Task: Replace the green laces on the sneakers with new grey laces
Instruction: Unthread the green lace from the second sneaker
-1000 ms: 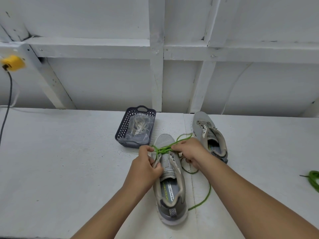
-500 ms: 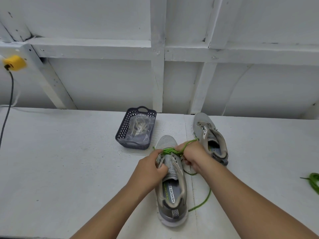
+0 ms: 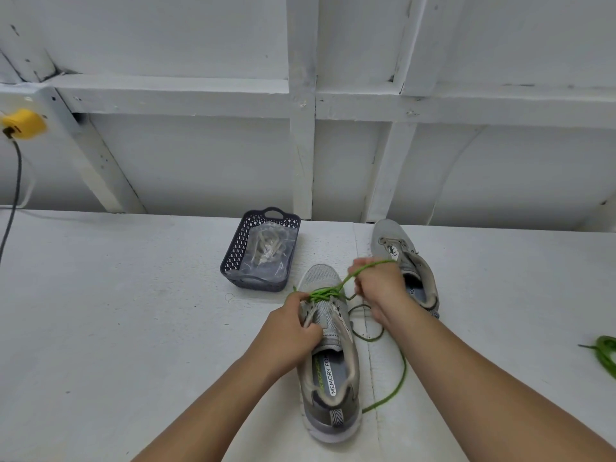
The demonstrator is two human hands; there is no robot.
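A grey sneaker (image 3: 330, 378) lies on the white table, toe pointing away from me. A green lace (image 3: 325, 291) is still threaded through its lowest eyelets, and its loose end trails down the right side (image 3: 398, 381). My left hand (image 3: 293, 325) grips the sneaker's left eyelet flap beside the lace. My right hand (image 3: 378, 285) pinches the green lace and holds it up and to the right, taut. A second grey sneaker (image 3: 400, 255) without a lace lies behind my right hand.
A dark mesh basket (image 3: 233, 258) at the back holds a clear bag of grey laces (image 3: 266, 251). Another green lace (image 3: 605, 353) lies at the table's right edge. A yellow plug with a dark cable (image 3: 21, 123) sits on the wall at the left.
My right hand has moved up and to the right, pulling the green lace out longer from the eyelets. My left hand has stayed on the sneaker.
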